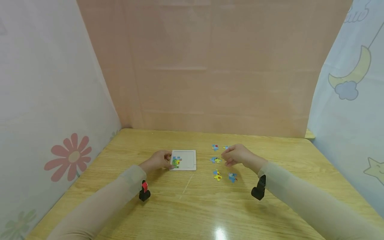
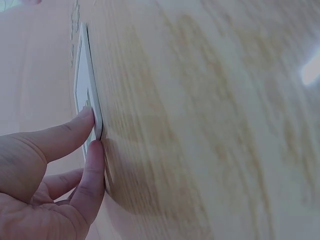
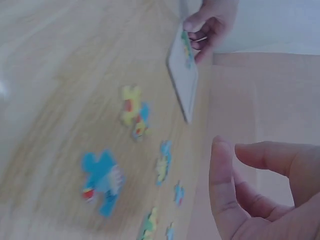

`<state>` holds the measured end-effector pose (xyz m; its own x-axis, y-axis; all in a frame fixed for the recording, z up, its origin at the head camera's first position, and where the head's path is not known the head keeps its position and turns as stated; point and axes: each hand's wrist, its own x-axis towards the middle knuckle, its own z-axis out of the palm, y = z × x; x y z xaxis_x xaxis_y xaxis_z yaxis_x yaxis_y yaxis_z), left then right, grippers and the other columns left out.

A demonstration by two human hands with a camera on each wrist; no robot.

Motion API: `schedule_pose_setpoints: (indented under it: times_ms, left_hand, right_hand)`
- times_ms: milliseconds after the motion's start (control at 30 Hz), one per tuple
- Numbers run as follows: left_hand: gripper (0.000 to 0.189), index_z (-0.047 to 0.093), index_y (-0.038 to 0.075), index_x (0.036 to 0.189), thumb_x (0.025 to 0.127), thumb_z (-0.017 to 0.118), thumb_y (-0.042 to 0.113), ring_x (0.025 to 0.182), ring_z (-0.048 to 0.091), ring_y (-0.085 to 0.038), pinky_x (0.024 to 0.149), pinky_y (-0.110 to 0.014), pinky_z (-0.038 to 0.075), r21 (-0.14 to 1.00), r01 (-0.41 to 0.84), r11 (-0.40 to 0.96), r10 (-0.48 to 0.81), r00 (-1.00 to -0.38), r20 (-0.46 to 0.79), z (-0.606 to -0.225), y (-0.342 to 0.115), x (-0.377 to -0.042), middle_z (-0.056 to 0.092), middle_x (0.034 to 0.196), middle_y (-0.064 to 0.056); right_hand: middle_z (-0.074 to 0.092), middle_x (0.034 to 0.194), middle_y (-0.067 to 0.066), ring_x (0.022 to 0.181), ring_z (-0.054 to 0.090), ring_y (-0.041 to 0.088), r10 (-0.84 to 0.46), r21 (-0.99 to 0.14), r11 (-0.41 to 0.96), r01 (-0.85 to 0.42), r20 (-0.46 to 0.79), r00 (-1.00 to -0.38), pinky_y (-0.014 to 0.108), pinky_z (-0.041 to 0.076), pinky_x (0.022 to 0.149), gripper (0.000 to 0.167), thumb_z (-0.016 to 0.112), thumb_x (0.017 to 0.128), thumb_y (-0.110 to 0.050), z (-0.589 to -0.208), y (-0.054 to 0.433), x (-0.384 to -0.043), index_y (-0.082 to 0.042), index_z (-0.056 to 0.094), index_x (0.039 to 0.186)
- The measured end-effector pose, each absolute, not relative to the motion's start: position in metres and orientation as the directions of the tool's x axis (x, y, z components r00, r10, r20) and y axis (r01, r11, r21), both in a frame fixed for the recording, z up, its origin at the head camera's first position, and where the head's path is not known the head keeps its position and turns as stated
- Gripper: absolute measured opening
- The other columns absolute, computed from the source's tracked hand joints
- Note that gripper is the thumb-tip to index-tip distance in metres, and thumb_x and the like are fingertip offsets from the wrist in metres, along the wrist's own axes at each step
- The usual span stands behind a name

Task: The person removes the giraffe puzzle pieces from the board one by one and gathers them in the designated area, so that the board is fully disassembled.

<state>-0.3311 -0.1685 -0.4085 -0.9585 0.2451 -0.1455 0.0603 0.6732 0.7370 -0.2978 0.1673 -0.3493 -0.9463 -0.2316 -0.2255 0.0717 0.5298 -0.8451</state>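
Observation:
My left hand point(image 1: 159, 160) pinches the left edge of a white square puzzle board point(image 1: 188, 160). In the left wrist view its thumb lies over the board's rim, with a fingertip against the side edge. A few joined jigsaw pieces point(image 1: 177, 162), green, yellow and blue, fill the board's lower left part. Over the loose pieces to the right hovers my right hand point(image 1: 240, 156). Thumb and forefinger are bent toward each other with a small gap and nothing between them in the right wrist view. Near it lie a blue-and-yellow piece point(image 1: 215, 160) and a blue piece point(image 3: 103, 181).
More loose pieces lie on the wooden table: a yellow one with red point(image 1: 217, 177), a blue one with a red spot point(image 1: 215, 147), and a green-yellow one point(image 3: 149, 224). A plain curtain point(image 1: 210, 73) hangs behind the table, with printed cloths at both sides.

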Motion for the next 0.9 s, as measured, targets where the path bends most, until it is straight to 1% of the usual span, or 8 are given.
schedule_pose_setpoints:
  times_ms: [100, 267, 333, 533, 667, 700, 833, 900]
  left_hand:
    - [0.066, 0.051, -0.001, 0.137, 0.077, 0.08, 0.004, 0.082, 0.044, -0.017, 0.063, -0.024, 0.036, 0.735, 0.062, 0.675, 0.253, -0.956, -0.151, -0.407, -0.168, -0.33, 0.049, 0.092, -0.008]
    - [0.07, 0.048, -0.001, 0.14, 0.078, 0.08, 0.004, 0.081, 0.044, -0.017, 0.062, -0.024, 0.035, 0.732, 0.052, 0.68, 0.249, -0.955, -0.163, -0.408, -0.165, -0.33, 0.048, 0.091, -0.007]
    - [0.072, 0.046, 0.0, 0.142, 0.078, 0.08, 0.005, 0.081, 0.044, -0.017, 0.062, -0.024, 0.035, 0.727, 0.054, 0.685, 0.245, -0.956, -0.16, -0.409, -0.164, -0.33, 0.047, 0.09, -0.006]
    - [0.072, 0.046, 0.002, 0.142, 0.079, 0.08, 0.007, 0.076, 0.044, -0.016, 0.059, -0.023, 0.036, 0.709, 0.061, 0.703, 0.239, -0.959, -0.154, -0.41, -0.165, -0.329, 0.049, 0.089, -0.005]
    - [0.07, 0.049, 0.004, 0.141, 0.079, 0.079, 0.007, 0.073, 0.044, -0.015, 0.057, -0.023, 0.036, 0.695, 0.071, 0.716, 0.241, -0.959, -0.15, -0.408, -0.165, -0.327, 0.051, 0.087, -0.004]
    - [0.069, 0.049, 0.003, 0.141, 0.079, 0.079, 0.007, 0.073, 0.044, -0.015, 0.057, -0.023, 0.036, 0.692, 0.073, 0.718, 0.242, -0.959, -0.15, -0.408, -0.165, -0.326, 0.05, 0.086, -0.004]
    - [0.069, 0.048, 0.001, 0.141, 0.079, 0.079, 0.006, 0.076, 0.044, -0.016, 0.06, -0.023, 0.036, 0.676, 0.088, 0.732, 0.246, -0.959, -0.141, -0.405, -0.165, -0.326, 0.05, 0.086, -0.004]
    - [0.068, 0.049, 0.002, 0.141, 0.08, 0.078, 0.006, 0.077, 0.045, -0.016, 0.061, -0.024, 0.036, 0.67, 0.082, 0.738, 0.24, -0.959, -0.147, -0.403, -0.164, -0.325, 0.05, 0.086, -0.004]
  right_hand:
    - [0.066, 0.109, 0.025, 0.072, 0.069, 0.015, -0.246, -0.854, 0.514, 0.076, -0.233, -0.941, 0.038, 0.059, 0.08, 0.033, 0.06, 0.095, -0.008, -0.344, 0.159, -0.307, 0.013, 0.058, 0.12]
    - [0.067, 0.09, 0.009, 0.072, 0.068, 0.014, -0.267, -0.872, 0.483, 0.084, -0.237, -0.934, 0.034, 0.059, 0.079, 0.036, 0.062, 0.093, -0.011, -0.34, 0.146, -0.322, 0.012, 0.058, 0.121]
    - [0.066, 0.09, 0.01, 0.073, 0.068, 0.015, -0.278, -0.877, 0.473, 0.082, -0.237, -0.931, 0.032, 0.059, 0.078, 0.035, 0.063, 0.093, -0.011, -0.34, 0.141, -0.327, 0.012, 0.059, 0.12]
    - [0.065, 0.099, 0.02, 0.076, 0.068, 0.017, -0.304, -0.878, 0.474, 0.073, -0.24, -0.922, 0.033, 0.059, 0.08, 0.034, 0.062, 0.094, -0.012, -0.344, 0.126, -0.332, 0.01, 0.06, 0.12]
    - [0.067, 0.095, 0.017, 0.079, 0.069, 0.019, -0.33, -0.882, 0.469, 0.052, -0.23, -0.916, 0.032, 0.059, 0.08, 0.035, 0.06, 0.094, -0.012, -0.345, 0.117, -0.334, 0.011, 0.06, 0.12]
    - [0.067, 0.096, 0.017, 0.08, 0.069, 0.019, -0.338, -0.882, 0.468, 0.047, -0.228, -0.913, 0.032, 0.058, 0.08, 0.035, 0.06, 0.095, -0.012, -0.345, 0.115, -0.335, 0.011, 0.059, 0.121]
    - [0.066, 0.094, 0.017, 0.076, 0.067, 0.017, -0.329, -0.901, 0.424, 0.088, -0.244, -0.912, 0.03, 0.059, 0.078, 0.035, 0.062, 0.093, -0.01, -0.348, 0.101, -0.342, 0.012, 0.059, 0.119]
    - [0.066, 0.09, 0.014, 0.074, 0.066, 0.017, -0.325, -0.908, 0.404, 0.107, -0.253, -0.911, 0.03, 0.059, 0.077, 0.035, 0.062, 0.092, -0.008, -0.35, 0.095, -0.346, 0.013, 0.059, 0.119]
